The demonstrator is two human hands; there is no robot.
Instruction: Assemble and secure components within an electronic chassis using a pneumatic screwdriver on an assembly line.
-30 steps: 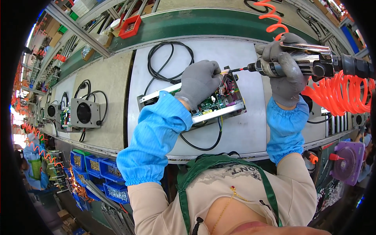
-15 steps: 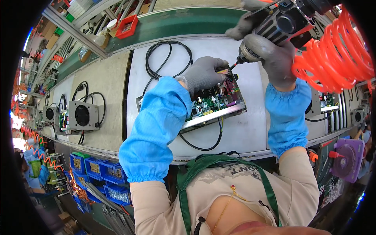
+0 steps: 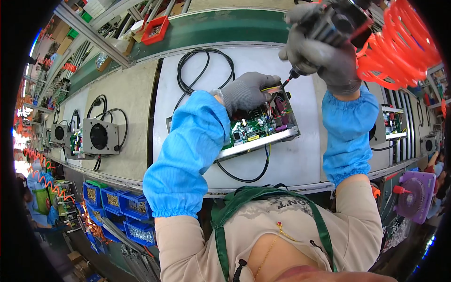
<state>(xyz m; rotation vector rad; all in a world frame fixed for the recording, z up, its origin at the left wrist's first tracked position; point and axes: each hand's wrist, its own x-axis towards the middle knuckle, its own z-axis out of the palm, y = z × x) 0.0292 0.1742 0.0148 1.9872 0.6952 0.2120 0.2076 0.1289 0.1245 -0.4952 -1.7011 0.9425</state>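
An opened metal case with a green circuit board lies tilted on the white work surface in front of me. My gloved left hand rests over its far side, thumb and fingers closed about a yellow-green wire near the far corner. My gloved right hand is wrapped round a black power screwdriver, held slantwise above that corner. Its thin bit points down at the case edge beside my left fingertips; I cannot make out a screw there. A black power cable lies coiled behind the case.
A red coiled air hose hangs at the right, close to my right hand. Similar fan units stand at left and right. A red parts tray sits beyond the green strip. Blue bins of small hardware hang below the bench at left.
My right hand and the screwdriver have tilted more upright, and the bit's tip has shifted slightly right. The hose swung upward a little. My left hand stays at the case corner.
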